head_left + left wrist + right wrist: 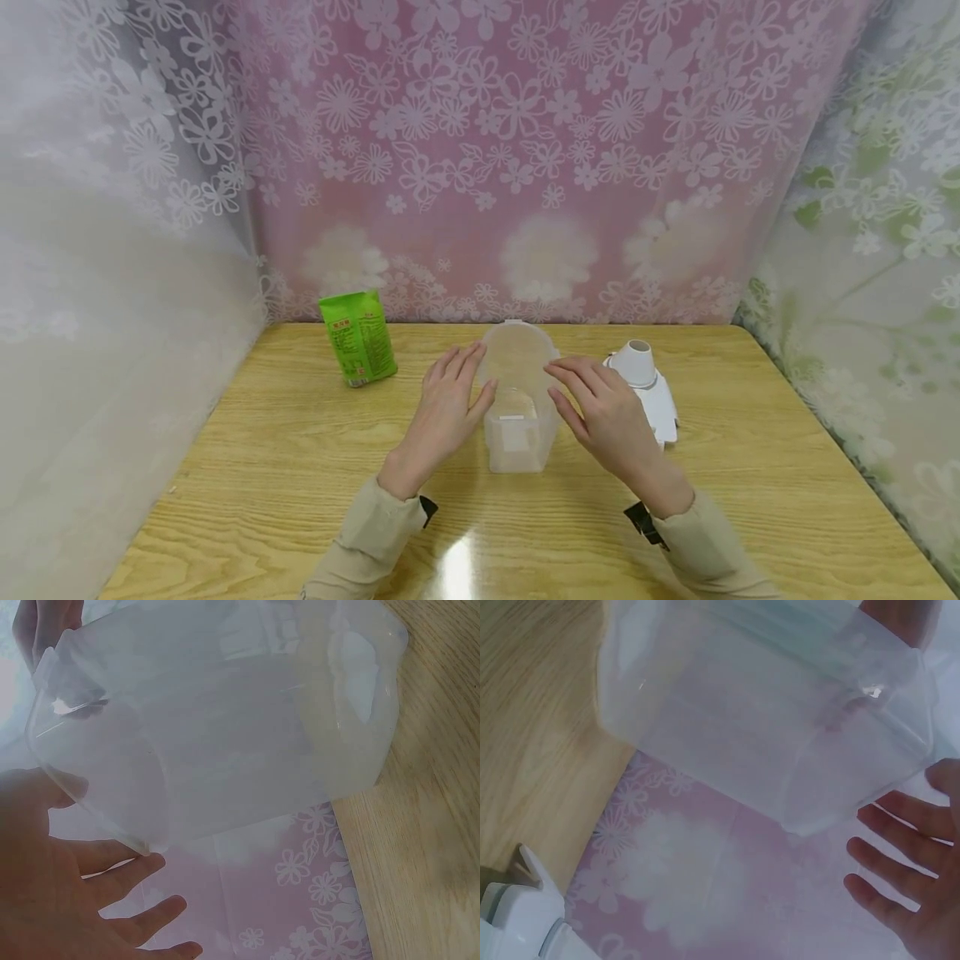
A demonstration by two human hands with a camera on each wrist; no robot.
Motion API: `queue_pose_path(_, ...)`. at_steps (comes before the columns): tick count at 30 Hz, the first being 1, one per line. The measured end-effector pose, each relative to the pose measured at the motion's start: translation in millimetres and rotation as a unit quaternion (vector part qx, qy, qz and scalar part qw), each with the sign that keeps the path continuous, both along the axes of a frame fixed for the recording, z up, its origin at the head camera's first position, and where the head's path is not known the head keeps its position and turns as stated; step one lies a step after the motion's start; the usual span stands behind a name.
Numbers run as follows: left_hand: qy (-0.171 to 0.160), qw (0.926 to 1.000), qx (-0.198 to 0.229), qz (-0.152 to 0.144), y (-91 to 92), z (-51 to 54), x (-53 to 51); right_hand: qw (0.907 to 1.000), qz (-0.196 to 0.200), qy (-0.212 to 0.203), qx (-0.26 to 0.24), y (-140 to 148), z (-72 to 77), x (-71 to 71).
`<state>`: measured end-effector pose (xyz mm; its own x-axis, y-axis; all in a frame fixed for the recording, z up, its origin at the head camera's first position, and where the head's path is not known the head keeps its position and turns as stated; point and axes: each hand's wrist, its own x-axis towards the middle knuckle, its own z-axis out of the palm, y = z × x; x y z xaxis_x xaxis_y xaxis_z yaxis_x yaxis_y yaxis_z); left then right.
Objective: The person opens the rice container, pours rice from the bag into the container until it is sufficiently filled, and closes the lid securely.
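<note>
Translucent plastic, the container (pixel 517 400) is straight in front of you on the bench (pixel 270 467), between your hands, seemingly upright, its long axis rising from the bench to a wide mouth at fingertip level. Your left hand (pixel 444 407) looks nearer, relaxed and open, an index fingertip at the rim's corner; your right hand (pixel 606 410) has its fingers loosely spread just beside the opposite edge, and you cannot tell whether they touch. Neither appears to grip anything. Your left thumb shows only hazily through the cloudy wall, so its contact is unclear. Your right hand hides part of the white spouted piece (pixel 633 367), which the right wrist view cuts off; print on the green packet (pixel 358 342) is too small to read.
</note>
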<state>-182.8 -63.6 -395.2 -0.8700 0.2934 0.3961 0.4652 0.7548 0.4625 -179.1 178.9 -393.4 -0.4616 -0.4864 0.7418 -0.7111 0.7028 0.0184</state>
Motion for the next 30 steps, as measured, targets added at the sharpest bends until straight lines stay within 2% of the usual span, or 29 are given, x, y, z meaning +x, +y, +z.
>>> queue_pose_path(4, 0.001, 1.0000, 0.000, 0.000, -0.3, 0.3, -0.5, 0.9998, 0.010, 0.004, 0.018, -2.1, -4.1, 0.6)
queue_pose_path(13, -0.005, 1.0000, 0.000, 0.001, 0.1, -0.4, 1.0, 0.9974, -0.007, 0.028, 0.067, -5.8, -17.3, 1.6)
queue_pose_path(20, 0.007, 1.0000, 0.003, 0.005, 1.1, -0.1, 2.3, 0.9968, -0.015, 0.025, 0.075, -7.0, -22.0, 2.6)
queue_pose_path(30, 0.000, 1.0000, 0.003, -0.001, 0.1, -0.8, 1.6, 0.9970, -0.023, 0.030, 0.068, -7.9, -22.2, 4.6)
